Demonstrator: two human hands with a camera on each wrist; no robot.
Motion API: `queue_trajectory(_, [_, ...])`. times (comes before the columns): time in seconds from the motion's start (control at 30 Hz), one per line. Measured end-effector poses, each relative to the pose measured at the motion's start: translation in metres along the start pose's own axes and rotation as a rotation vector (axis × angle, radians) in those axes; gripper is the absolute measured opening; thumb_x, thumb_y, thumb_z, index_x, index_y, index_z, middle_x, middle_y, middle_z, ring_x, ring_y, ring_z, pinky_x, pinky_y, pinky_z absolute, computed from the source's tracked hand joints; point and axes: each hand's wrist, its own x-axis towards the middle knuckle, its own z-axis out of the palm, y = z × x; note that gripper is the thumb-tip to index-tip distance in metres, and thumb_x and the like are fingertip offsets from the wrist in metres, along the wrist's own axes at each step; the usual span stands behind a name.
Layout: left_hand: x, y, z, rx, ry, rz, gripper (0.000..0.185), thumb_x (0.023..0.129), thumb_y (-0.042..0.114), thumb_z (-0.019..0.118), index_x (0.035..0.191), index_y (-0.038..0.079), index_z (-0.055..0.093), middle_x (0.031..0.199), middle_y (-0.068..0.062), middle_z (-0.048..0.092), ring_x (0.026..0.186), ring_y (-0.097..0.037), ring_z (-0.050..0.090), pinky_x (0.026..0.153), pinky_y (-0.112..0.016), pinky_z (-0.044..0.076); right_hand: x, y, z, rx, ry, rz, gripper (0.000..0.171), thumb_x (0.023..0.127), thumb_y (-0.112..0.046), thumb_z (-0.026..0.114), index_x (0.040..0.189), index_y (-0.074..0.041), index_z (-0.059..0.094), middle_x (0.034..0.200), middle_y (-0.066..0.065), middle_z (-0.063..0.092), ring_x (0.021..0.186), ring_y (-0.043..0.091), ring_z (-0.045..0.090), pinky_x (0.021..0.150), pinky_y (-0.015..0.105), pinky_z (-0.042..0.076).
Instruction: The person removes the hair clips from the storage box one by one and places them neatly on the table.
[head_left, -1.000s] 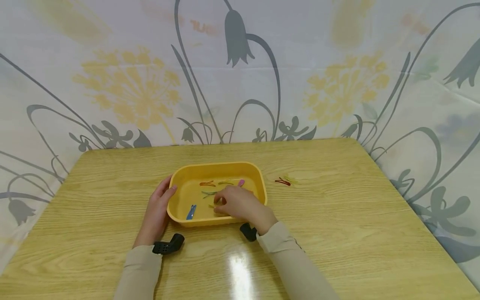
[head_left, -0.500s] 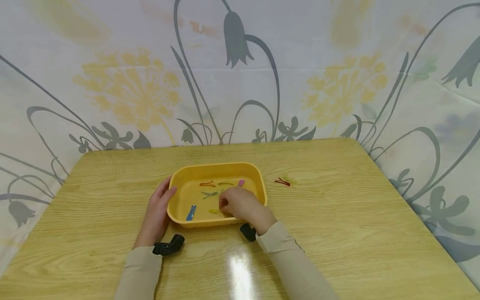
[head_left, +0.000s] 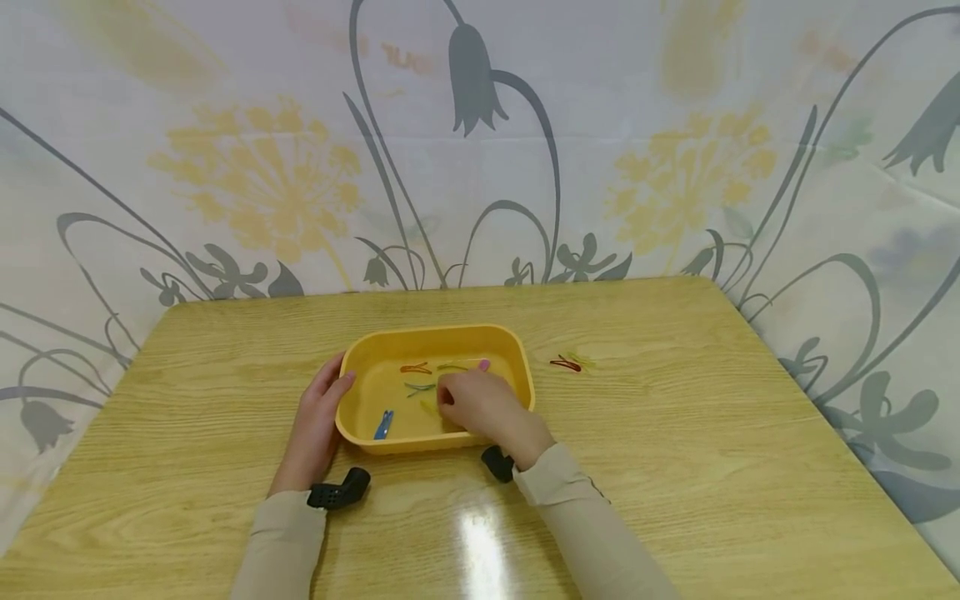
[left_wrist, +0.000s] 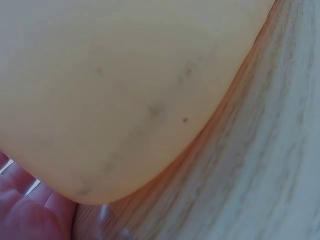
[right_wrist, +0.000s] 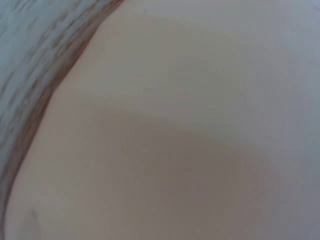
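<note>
Right hand [head_left: 480,407] sits inside the yellow tray [head_left: 360,437], fingers curled down toward the tray floor near the right wall; whether they pinch anything cannot be told, since the fingertips are hidden under the hand. Just left of those fingers lies a yellow-green clip [head_left: 427,407], and beyond it a green clip [head_left: 418,387]. Far side of the tray floor holds an orange clip [head_left: 414,367], an olive clip [head_left: 452,366] and a pink clip [head_left: 484,365], the pink one just beyond the knuckles. A blue clip [head_left: 384,423] lies in the near left corner.

Left hand [head_left: 315,425] lies flat against the outer left wall of the tray, fingers straight and together, thumb touching the rim.

Tray stands at mid-table on the wooden table [head_left: 675,433]. To its right, apart from it, a red clip [head_left: 564,363] and a pale yellow clip [head_left: 581,360] lie together on the wood.
</note>
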Motion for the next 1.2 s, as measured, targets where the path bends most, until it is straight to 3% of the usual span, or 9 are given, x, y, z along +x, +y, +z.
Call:
queue_trajectory(0.27, [0.0, 0.001, 0.0, 0.009, 0.008, -0.01, 0.05, 0.098, 0.032, 0.043, 0.144, 0.02, 0.03, 0.148, 0.003, 0.028, 0.131, -0.015, 0.034, 0.105, -0.03, 0.035, 0.0, -0.003, -0.002, -0.016, 0.087, -0.049, 0.008, 0.09, -0.019, 0.057, 0.09, -0.019, 0.065, 0.086, -0.007, 0.063, 0.071, 0.006, 0.053, 0.063, 0.022, 0.045])
queue_trajectory(0.57, [0.0, 0.002, 0.0, 0.003, 0.019, -0.016, 0.049, 0.098, 0.031, 0.043, 0.144, 0.019, 0.031, 0.148, 0.002, 0.029, 0.13, -0.015, 0.035, 0.104, -0.028, 0.036, 0.0, -0.009, -0.002, -0.067, 0.195, -0.048, 0.009, 0.091, -0.028, 0.057, 0.085, -0.021, 0.06, 0.075, -0.011, 0.057, 0.062, 0.004, 0.048, 0.052, 0.02, 0.038])
queue_trajectory(0.73, [0.001, 0.001, 0.001, -0.005, 0.011, -0.009, 0.048, 0.098, 0.029, 0.042, 0.144, 0.018, 0.031, 0.147, 0.002, 0.029, 0.131, -0.015, 0.034, 0.105, -0.029, 0.035, -0.001, -0.01, -0.002, -0.044, 0.206, -0.041, 0.014, 0.092, -0.031, 0.054, 0.083, -0.022, 0.058, 0.067, -0.011, 0.051, 0.057, 0.005, 0.044, 0.053, 0.022, 0.036])
queue_trajectory(0.93, [0.001, 0.001, 0.001, 0.002, 0.002, 0.002, 0.049, 0.098, 0.03, 0.042, 0.144, 0.018, 0.03, 0.148, 0.001, 0.029, 0.131, -0.015, 0.034, 0.105, -0.029, 0.035, -0.005, -0.016, -0.008, -0.05, 0.196, -0.072, 0.01, 0.093, -0.028, 0.053, 0.09, -0.022, 0.061, 0.077, -0.012, 0.056, 0.063, 0.004, 0.046, 0.052, 0.02, 0.037])
queue_trajectory(1.2, [-0.001, 0.001, 0.0, 0.009, 0.001, 0.002, 0.051, 0.098, 0.033, 0.043, 0.145, 0.02, 0.029, 0.148, 0.002, 0.028, 0.131, -0.015, 0.033, 0.107, -0.032, 0.033, -0.01, -0.021, -0.015, -0.074, 0.265, -0.121, 0.005, 0.089, -0.023, 0.057, 0.086, -0.023, 0.061, 0.076, -0.013, 0.056, 0.064, 0.003, 0.047, 0.06, 0.023, 0.04])
